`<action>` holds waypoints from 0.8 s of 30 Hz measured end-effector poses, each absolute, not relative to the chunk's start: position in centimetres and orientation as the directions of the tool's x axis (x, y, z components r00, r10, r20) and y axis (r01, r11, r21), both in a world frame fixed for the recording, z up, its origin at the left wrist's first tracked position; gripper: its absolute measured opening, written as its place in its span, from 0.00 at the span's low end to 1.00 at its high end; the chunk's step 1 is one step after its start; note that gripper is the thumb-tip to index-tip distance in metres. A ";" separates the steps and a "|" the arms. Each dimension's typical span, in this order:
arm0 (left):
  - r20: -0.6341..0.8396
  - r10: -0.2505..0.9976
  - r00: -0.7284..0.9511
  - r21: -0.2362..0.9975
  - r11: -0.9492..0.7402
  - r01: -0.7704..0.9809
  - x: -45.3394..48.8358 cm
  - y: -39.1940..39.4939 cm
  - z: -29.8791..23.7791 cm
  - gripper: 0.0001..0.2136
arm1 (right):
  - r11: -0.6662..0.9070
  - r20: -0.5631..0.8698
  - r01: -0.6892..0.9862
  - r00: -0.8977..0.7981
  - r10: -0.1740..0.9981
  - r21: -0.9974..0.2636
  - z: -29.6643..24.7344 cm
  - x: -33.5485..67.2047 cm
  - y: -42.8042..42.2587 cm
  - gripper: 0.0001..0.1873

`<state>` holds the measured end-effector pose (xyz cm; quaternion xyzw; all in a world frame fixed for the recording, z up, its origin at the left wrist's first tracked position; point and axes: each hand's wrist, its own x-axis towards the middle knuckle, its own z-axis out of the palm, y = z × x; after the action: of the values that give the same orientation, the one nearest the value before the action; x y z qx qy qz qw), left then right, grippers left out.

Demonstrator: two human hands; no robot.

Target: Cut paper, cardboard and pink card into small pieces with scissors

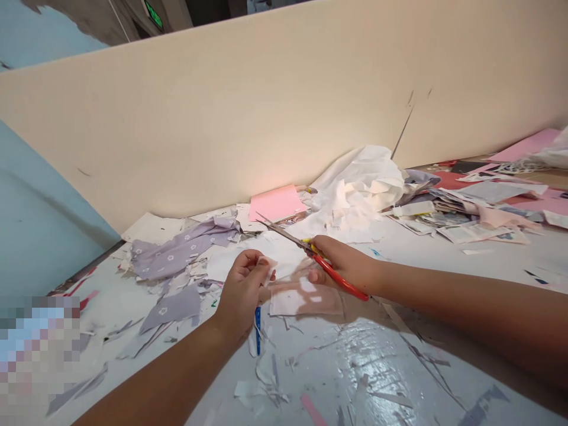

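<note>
My right hand (341,264) is shut on a pair of scissors (306,247) with red and yellow handles. Their long metal blades point up and to the left over a white sheet (284,254). My left hand (243,293) is curled at the sheet's near edge and seems to pinch it. A blue pen (258,330) shows just below that hand, its upper part hidden, and I cannot tell whether the hand holds it. A pale translucent piece (306,300) lies between my hands.
Paper scraps litter the white tabletop (319,361). Lilac flowered fabric (181,248), a pink sheet (277,202), crumpled white fabric (355,183) and piled printed papers (470,213) lie beyond my hands. A tall cream board (222,118) stands along the far edge.
</note>
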<state>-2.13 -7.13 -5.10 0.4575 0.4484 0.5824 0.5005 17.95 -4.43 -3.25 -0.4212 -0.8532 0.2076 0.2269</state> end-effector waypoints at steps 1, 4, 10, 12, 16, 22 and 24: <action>0.117 0.988 -0.104 0.978 -0.133 -0.159 -2.2 -7.0 -5.1 0.07 | 0.571 0.202 0.640 -0.557 0.806 -0.514 -3.3 17.9 -4.4 0.23; 0.189 0.965 -0.182 0.968 -0.214 -0.129 -2.4 -6.5 -5.4 0.07 | 0.590 0.177 0.694 -0.575 0.799 -0.413 -3.2 17.8 -4.4 0.26; 0.236 0.944 -0.232 0.951 -0.273 -0.144 -2.3 -6.4 -5.4 0.07 | 0.560 0.133 0.755 -0.551 0.824 -0.341 -2.7 17.5 -4.9 0.26; 0.251 0.944 -0.213 0.943 -0.288 -0.166 -2.2 -6.5 -5.3 0.06 | 0.553 0.115 0.763 -0.550 0.827 -0.335 -2.4 17.5 -4.9 0.25; 0.232 0.949 -0.216 0.946 -0.272 -0.179 -2.2 -6.7 -5.1 0.07 | 0.546 0.083 0.778 -0.550 0.831 -0.310 -2.1 17.4 -4.8 0.23; 0.212 0.955 -0.206 0.958 -0.244 -0.149 -2.3 -6.9 -5.0 0.07 | 0.533 0.051 0.793 -0.544 0.838 -0.297 -2.1 17.6 -4.7 0.24; 0.222 0.955 -0.198 0.956 -0.253 -0.147 -2.3 -6.9 -5.1 0.07 | 0.538 0.054 0.786 -0.549 0.834 -0.305 -2.2 17.6 -4.6 0.24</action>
<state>-2.26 -6.89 -5.06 0.4646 0.4344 0.6407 0.4300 17.65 -4.62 -2.17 -0.4646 -0.8715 0.1235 0.0970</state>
